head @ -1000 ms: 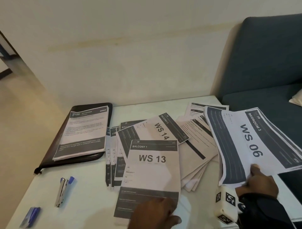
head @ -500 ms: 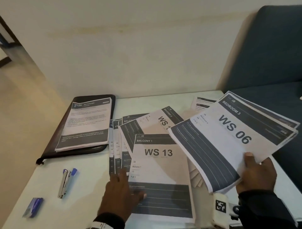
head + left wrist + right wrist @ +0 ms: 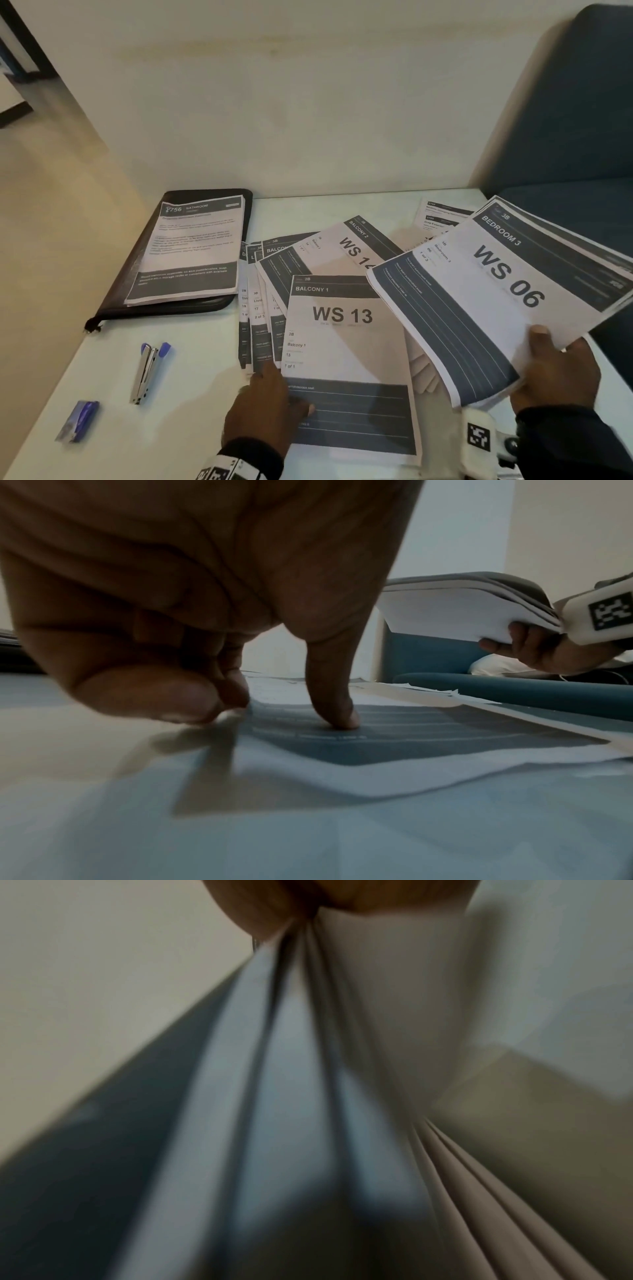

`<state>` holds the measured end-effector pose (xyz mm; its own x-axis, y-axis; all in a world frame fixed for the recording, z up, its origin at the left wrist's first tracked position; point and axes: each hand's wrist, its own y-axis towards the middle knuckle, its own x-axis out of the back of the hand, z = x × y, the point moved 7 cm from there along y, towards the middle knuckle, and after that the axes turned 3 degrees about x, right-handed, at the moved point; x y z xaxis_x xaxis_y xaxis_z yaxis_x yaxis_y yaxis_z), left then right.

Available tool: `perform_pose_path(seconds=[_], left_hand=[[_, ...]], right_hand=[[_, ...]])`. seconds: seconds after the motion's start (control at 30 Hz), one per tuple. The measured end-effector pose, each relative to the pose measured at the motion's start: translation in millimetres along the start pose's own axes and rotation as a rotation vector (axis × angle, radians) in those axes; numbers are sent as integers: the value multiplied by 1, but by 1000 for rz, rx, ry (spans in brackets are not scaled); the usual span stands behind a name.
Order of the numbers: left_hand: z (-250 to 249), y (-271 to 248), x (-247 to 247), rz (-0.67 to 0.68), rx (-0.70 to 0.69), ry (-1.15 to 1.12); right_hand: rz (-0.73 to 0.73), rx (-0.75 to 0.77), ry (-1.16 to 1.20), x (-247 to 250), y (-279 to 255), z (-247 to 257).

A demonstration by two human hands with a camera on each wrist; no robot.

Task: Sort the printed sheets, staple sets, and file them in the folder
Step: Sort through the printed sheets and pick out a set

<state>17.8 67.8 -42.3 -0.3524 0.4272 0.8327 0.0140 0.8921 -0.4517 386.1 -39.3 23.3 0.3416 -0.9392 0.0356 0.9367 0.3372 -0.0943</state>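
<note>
Printed sheets lie fanned across the white table (image 3: 178, 442), with the "WS 13" sheet (image 3: 346, 342) on top and "WS 14" (image 3: 356, 250) behind it. My left hand (image 3: 267, 404) is at the WS 13 sheet's left edge. Its thumb (image 3: 337, 718) presses the dark band while curled fingertips (image 3: 222, 702) pinch the slightly raised edge. My right hand (image 3: 555, 373) grips a stack topped "WS 06" (image 3: 496, 284), thumb on top, held in the air over the spread's right side. The black folder (image 3: 137, 274) lies shut at the left with a "Bathroom" stack (image 3: 195, 246) on it.
A silver and blue stapler (image 3: 147, 371) and a small blue staple box (image 3: 78, 419) lie on the table's left front. A blue sofa (image 3: 565, 120) stands against the table's right side. A wall runs just behind the table.
My right hand has swung the WS 06 stack left over the spread. My left hand moved from the WS 13 sheet's bottom up to its left edge.
</note>
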Motion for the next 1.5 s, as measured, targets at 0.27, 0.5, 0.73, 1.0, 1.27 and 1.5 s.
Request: perform_pose_path(seconds=[0.27, 0.5, 0.73, 1.0, 1.27, 1.5], left_hand=[[-6, -2, 14, 24, -115, -136], [-20, 4, 26, 252, -90, -787], [-2, 16, 18, 381, 86, -1190], [4, 23, 4, 499, -21, -944], [-6, 18, 24, 306, -250, -876], [-14, 7, 55, 148, -458, -858]], right_hand=[[35, 5, -13, -6, 2, -8], [306, 19, -83, -45, -13, -27], [572, -42, -189, -78, -41, -54], [817, -35, -403, -103, -70, -61], [714, 74, -339, -107, -83, -42], [850, -245, 323, -114, -96, -17]])
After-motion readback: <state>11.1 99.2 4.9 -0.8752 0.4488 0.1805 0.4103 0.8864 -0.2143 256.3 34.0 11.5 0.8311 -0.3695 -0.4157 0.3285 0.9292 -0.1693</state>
